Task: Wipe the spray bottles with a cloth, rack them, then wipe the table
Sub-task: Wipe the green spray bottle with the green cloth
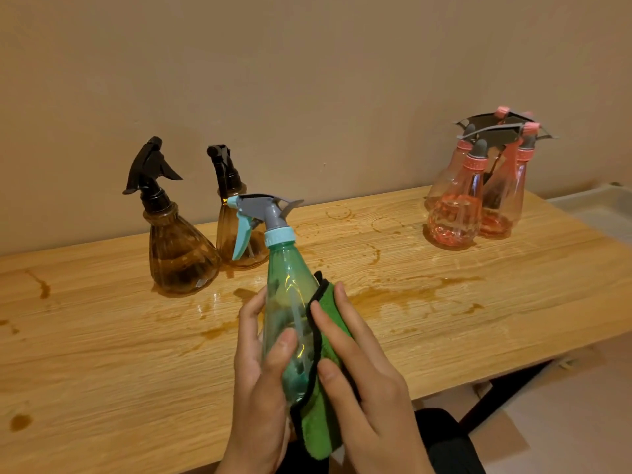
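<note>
I hold a green spray bottle point(290, 295) with a grey and pale blue trigger head, tilted above the table's front edge. My left hand point(261, 381) grips its lower body, thumb across the front. My right hand point(362, 374) presses a green cloth point(319, 429) with black edging against the bottle's right side, fingers wrapped around it. Two brown bottles point(181, 254) with black trigger heads stand at the back left. Three pink bottles point(475, 196) hang together on a dark rack point(496, 128) at the back right.
The wooden table point(102, 354) carries brown liquid stains and ring marks, mostly across its middle point(393, 295) and at the left. A beige wall runs behind it. The table's right end sits over a pale floor and a dark table leg point(496, 398).
</note>
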Available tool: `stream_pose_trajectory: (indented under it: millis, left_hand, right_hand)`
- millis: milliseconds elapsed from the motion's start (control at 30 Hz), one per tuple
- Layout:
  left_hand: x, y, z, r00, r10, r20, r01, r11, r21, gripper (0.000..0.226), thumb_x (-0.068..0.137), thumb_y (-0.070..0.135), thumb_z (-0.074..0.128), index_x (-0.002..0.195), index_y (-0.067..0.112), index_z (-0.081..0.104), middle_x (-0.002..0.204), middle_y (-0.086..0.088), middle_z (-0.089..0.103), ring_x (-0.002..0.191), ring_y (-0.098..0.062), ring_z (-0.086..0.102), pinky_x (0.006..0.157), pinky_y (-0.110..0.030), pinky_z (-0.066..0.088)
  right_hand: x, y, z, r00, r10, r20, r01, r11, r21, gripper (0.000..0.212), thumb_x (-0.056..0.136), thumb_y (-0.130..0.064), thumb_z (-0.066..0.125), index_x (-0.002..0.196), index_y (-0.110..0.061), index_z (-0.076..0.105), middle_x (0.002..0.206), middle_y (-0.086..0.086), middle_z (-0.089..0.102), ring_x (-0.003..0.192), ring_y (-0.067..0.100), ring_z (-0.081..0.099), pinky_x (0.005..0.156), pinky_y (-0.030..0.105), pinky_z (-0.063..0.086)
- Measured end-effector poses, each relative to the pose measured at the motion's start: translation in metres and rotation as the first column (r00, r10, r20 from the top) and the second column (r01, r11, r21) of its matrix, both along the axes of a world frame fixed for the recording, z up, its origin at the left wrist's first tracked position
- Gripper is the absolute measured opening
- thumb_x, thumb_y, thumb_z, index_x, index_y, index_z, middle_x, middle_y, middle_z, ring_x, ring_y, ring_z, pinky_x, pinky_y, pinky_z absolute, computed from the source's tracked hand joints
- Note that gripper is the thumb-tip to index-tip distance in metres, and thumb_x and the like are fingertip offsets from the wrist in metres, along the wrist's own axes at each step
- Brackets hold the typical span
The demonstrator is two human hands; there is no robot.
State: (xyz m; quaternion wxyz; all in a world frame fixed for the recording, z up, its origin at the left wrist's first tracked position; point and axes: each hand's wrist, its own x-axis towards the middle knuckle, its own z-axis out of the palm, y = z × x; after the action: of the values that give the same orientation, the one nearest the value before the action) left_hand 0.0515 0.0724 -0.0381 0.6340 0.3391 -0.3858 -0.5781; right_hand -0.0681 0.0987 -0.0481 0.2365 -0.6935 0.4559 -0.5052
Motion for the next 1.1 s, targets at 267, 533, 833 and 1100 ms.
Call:
stream_pose_trajectory:
  millis: [267,533,833,1100]
  left_hand:
    - [0.002,-0.003,-0.004,0.996,0.025,0.080,-0.022,0.999,-0.039,0.062,0.070,0.037,0.079,0.130,0.043,0.066,0.134,0.005,0.069,0.124,-0.018,0.067,0.089,-0.023,0.056]
    - [0.001,-0.001,-0.006,0.995,0.019,0.101,-0.012,0.997,-0.073,0.053,0.078,0.046,0.067,0.131,0.044,0.065,0.139,0.003,0.067,0.128,-0.021,0.064,0.101,-0.031,0.055]
    - [-0.003,0.001,-0.003,0.973,0.036,0.227,-0.005,0.990,-0.138,0.046,0.082,0.045,0.066,0.128,0.049,0.065,0.134,0.015,0.067,0.125,-0.010,0.065,0.093,-0.019,0.053]
    - [0.000,-0.004,-0.002,0.984,0.139,0.114,-0.134,0.989,-0.057,0.035,0.097,0.035,0.066,0.132,0.036,0.063,0.129,0.003,0.072,0.121,-0.019,0.068,0.093,-0.032,0.056]
  right_hand:
    - [0.000,-0.017,0.007,0.989,0.068,0.132,-0.083,0.991,0.106,0.049,0.103,-0.041,0.048,0.145,-0.063,0.035,0.159,-0.036,0.025,0.145,-0.014,0.023,0.104,0.001,0.030]
    - [0.002,-0.008,-0.003,0.998,-0.002,-0.063,-0.002,0.998,-0.055,0.050,0.105,-0.048,0.042,0.154,-0.048,0.034,0.169,-0.017,0.013,0.153,0.007,0.022,0.116,0.030,0.038]
    - [-0.005,-0.025,0.018,0.999,0.030,0.036,-0.031,0.999,0.026,0.054,0.106,-0.041,0.039,0.150,-0.063,0.016,0.161,-0.034,0.020,0.149,-0.009,0.020,0.115,0.012,0.028]
    - [0.014,0.003,-0.011,0.958,-0.112,-0.265,0.068,0.983,-0.169,0.049,0.110,-0.040,0.025,0.158,-0.040,0.028,0.169,-0.006,0.018,0.155,0.025,0.022,0.121,0.035,0.030]
